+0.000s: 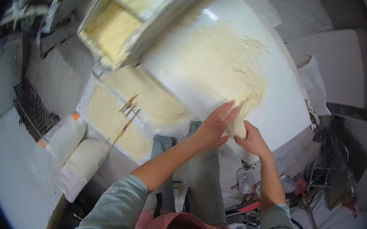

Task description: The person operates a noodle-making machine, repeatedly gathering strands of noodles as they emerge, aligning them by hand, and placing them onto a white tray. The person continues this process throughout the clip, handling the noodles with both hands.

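A bundle of pale yellow noodle-like strands [238, 126] hangs over the near edge of a white tabletop [286, 115], between my two hands. My left hand [211, 127] lies along the bundle's left side, its fingers stretched out and touching it, the thumb apart. On the other side my right hand [253, 140] closes round the bundle's near end with thumb and fingers. From there the strands run away from me and fan out into a wide pale layer [217, 59] on the tabletop. Part of the bundle is hidden behind my fingers.
A box-like trough [116, 28] with yellow powdery material stands at the upper left. Below it, white sheeting carries more pale material [110, 114] and thin sticks [126, 128]. Full white sacks [83, 162] lie at the left. Clutter [293, 187] covers the floor at the right.
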A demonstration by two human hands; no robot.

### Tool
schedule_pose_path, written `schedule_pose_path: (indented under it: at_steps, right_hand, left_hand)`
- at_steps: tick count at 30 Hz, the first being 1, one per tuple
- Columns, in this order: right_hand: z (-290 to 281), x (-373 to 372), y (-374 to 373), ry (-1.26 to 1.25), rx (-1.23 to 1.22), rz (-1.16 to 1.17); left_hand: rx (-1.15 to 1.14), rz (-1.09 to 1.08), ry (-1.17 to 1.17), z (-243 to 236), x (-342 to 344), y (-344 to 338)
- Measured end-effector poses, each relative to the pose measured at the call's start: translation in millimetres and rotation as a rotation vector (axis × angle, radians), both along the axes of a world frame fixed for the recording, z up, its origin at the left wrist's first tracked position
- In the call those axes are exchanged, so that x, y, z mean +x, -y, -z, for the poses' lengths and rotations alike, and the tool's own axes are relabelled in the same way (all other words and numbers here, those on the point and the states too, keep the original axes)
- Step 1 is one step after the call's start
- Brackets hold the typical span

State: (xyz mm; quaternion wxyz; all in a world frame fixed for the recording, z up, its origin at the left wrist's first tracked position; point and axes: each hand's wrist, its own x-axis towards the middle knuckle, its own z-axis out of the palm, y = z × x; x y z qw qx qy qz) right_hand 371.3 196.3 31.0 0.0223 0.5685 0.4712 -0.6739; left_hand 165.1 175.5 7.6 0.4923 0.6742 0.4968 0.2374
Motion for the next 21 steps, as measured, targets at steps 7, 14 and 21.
schedule_pose_path:
  at_steps: [7,14,21]
  right_hand:
    - [-148.5,-106.9,-42.5,-0.372,-0.131,-0.368]
    - [-226.7,-179.2,3.9,-0.506,-0.104,-0.036]
    - [-179.7,-223.2,70.1,-0.734,-0.299,-0.11]
  left_hand:
    - [-0.028,0.103,0.263,-12.5,-75.8,-8.8]
    - [-0.025,-0.231,0.336,-13.9,-193.4,34.6]
    - [-0.341,-0.253,0.032,43.0,-337.5,96.0]
